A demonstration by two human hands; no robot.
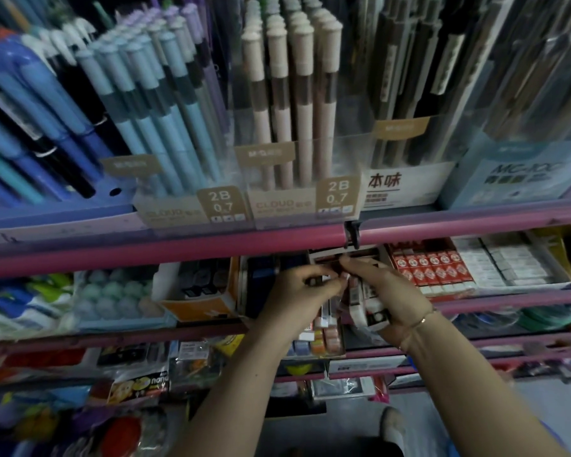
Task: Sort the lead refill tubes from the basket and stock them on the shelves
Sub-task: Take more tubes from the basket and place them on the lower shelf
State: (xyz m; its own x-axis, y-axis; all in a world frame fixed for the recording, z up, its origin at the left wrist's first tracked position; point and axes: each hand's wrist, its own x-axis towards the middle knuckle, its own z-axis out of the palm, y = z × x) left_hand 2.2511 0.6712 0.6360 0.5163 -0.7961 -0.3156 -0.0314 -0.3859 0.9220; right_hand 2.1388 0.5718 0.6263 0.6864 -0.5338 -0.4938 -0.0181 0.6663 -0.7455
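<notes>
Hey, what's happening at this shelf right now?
A person is stocking a stationery shelf. The right hand holds a bundle of small lead refill tubes, and the left hand pinches one dark tube beside an open box on the shelf under the pink rail. Mechanical pencils stand above.

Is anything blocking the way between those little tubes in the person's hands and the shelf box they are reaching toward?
Nothing visible blocks it. The left hand and right hand hold small dark-and-white lead refill tubes right at the open compartmented box, just under the pink shelf rail, which overhangs it.
</notes>
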